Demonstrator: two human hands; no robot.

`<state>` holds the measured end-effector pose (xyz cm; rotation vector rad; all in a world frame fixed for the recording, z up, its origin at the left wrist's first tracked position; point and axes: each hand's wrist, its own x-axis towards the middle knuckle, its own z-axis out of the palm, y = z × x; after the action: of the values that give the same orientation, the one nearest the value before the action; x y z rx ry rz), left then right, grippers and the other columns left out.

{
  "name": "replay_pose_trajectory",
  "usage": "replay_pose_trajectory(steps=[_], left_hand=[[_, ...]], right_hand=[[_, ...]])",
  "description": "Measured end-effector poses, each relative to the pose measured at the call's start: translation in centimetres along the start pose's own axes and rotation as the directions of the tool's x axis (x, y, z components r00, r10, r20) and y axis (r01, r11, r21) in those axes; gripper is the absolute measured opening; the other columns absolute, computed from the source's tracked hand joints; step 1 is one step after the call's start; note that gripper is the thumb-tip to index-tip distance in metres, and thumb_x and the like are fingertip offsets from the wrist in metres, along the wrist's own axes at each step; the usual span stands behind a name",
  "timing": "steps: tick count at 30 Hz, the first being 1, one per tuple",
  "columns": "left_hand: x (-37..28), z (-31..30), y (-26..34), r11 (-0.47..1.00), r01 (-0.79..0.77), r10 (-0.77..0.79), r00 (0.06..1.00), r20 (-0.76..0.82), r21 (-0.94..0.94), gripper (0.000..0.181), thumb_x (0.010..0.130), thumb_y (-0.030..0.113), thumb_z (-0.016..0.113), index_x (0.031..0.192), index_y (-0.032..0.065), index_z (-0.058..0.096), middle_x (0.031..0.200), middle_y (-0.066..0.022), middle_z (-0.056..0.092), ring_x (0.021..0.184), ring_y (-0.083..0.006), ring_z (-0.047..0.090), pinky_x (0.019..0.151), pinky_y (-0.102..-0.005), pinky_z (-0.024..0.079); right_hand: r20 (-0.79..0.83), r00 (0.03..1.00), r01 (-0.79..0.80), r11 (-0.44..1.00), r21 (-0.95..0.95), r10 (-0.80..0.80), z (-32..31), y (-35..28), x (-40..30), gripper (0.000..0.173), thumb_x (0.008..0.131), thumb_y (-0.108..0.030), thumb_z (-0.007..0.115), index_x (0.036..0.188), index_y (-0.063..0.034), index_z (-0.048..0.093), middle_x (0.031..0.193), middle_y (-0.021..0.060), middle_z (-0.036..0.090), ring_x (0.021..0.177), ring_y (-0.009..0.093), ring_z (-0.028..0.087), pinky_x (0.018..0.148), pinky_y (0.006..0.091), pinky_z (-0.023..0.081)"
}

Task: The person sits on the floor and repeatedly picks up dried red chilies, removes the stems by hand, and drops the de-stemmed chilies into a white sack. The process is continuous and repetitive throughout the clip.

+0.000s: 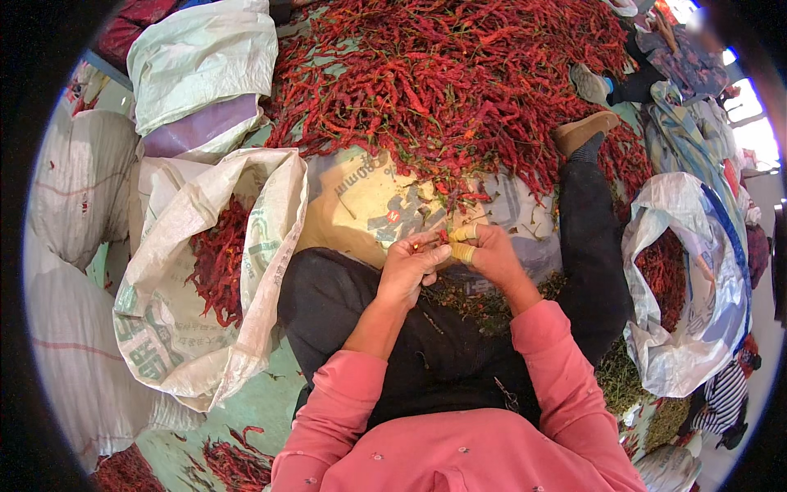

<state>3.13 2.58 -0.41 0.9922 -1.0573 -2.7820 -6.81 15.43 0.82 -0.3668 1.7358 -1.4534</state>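
Note:
Both hands meet above my lap, in front of a large heap of dried red chili peppers [430, 80]. My left hand [411, 264] is closed around a small red chili pepper [442, 236], partly hidden by the fingers. My right hand [489, 251], with yellow tape [463, 233] on its thumb and a finger, pinches at the pepper's end, where a thin green stem [450, 220] shows. Below the hands, stem scraps [473, 304] lie between my legs. A printed sheet [363, 215] is spread under the heap's near edge.
An open woven sack [147, 295] with red chilies stands at the left, near my knee. Another open sack [655, 369] with chilies stands at the right. Full white sacks [74, 295] line the far left. A person's shoe [590, 84] rests by the heap at upper right.

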Motion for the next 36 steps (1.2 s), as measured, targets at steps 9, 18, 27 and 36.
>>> replay_pose_trajectory(steps=[9, 18, 27, 36], left_hand=[[0.4, -0.8, -0.4, 0.995, -0.061, 0.065, 0.997, -0.045, 0.079, 0.015, 0.076, 0.005, 0.069, 0.088, 0.0001, 0.062, 0.067, -0.0021, 0.059, 0.047, -0.0053, 0.043, 0.037, -0.0206, 0.029], [0.5, -1.1, -0.4, 0.992, 0.063, -0.072, 0.994, -0.083, -0.109, 0.011, 0.081, 0.007, 0.065, 0.088, 0.0022, 0.059, 0.059, 0.0021, 0.049, 0.045, -0.0051, 0.036, 0.039, -0.0207, 0.027], [1.1, -2.1, -1.4, 0.905, 0.125, -0.061, 0.984, 0.168, -0.407, 0.012, 0.088, 0.014, 0.054, 0.097, 0.0065, 0.055, 0.066, 0.0011, 0.048, 0.058, -0.0131, 0.044, 0.056, -0.0288, 0.038], [1.4, -1.6, -1.7, 0.924, 0.058, -0.032, 0.997, 0.074, -0.377, 0.012, 0.088, 0.015, 0.052, 0.094, 0.0042, 0.055, 0.083, -0.0065, 0.06, 0.069, -0.0185, 0.057, 0.07, -0.0367, 0.051]], right_hand=[[0.02, 0.996, -0.081, 0.996, -0.033, 0.082, -0.3, -0.1, -0.9, 0.012, 0.08, -0.013, 0.064, 0.085, -0.0017, 0.066, 0.065, -0.0025, 0.057, 0.055, 0.005, 0.046, 0.049, 0.0208, 0.036], [-0.205, 0.971, -0.055, 0.944, 0.324, 0.127, 0.1, -0.1, -1.1, 0.011, 0.085, -0.012, 0.058, 0.084, -0.0019, 0.062, 0.062, -0.003, 0.052, 0.049, 0.004, 0.039, 0.042, 0.0214, 0.031], [-0.27, 0.95, -0.058, 0.939, 0.338, 0.156, -0.6, 0.9, -1.2, 0.014, 0.089, -0.013, 0.053, 0.095, -0.0016, 0.056, 0.064, 0.0032, 0.056, 0.043, 0.01, 0.044, 0.038, 0.0239, 0.03], [-0.23, 0.948, -0.037, 0.795, 0.605, 0.219, 0.3, 0.9, -1.7, 0.012, 0.09, -0.011, 0.051, 0.097, -0.0024, 0.055, 0.067, 0.0044, 0.058, 0.043, 0.011, 0.045, 0.038, 0.0244, 0.031]])
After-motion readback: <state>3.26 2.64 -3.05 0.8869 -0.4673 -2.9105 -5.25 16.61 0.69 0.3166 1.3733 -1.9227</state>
